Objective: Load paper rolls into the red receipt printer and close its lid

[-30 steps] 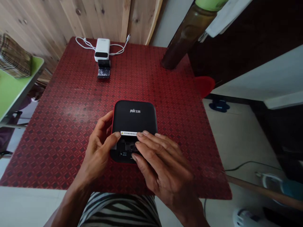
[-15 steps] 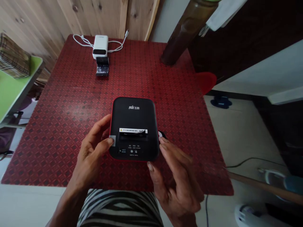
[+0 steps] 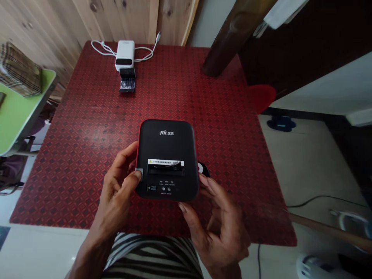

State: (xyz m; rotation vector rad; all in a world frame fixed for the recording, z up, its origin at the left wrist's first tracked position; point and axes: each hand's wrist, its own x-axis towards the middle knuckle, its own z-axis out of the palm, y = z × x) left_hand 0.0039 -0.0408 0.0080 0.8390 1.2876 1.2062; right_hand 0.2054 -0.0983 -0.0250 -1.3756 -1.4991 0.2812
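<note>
A black receipt printer [image 3: 167, 147] with red sides and white lettering is in front of me, its top facing up over the table. A paper slot with a warning label crosses its lower half, above small buttons. My left hand [image 3: 119, 186] grips the printer's left side, thumb on a grey tab at the edge, other fingers partly hidden. My right hand [image 3: 221, 221] is at the lower right corner with thumb and fingers apart. Its fingertips reach the right side and the thumb tip lies near the front edge. Beside that side shows a round black-and-white thing [image 3: 202, 168], partly covered.
The red patterned table [image 3: 87, 155] holds a white power bank [image 3: 125, 52] with a looped cable and a dark crinkled strip [image 3: 127, 81] near it. A tall brown container [image 3: 225, 46] stands at the back right. At left is a green table [image 3: 17, 120] with a plaid item [image 3: 21, 69].
The view has shifted slightly, moving the table in the picture. My right fingers have bent in closer along the printer's right side. My left hand keeps its hold.
</note>
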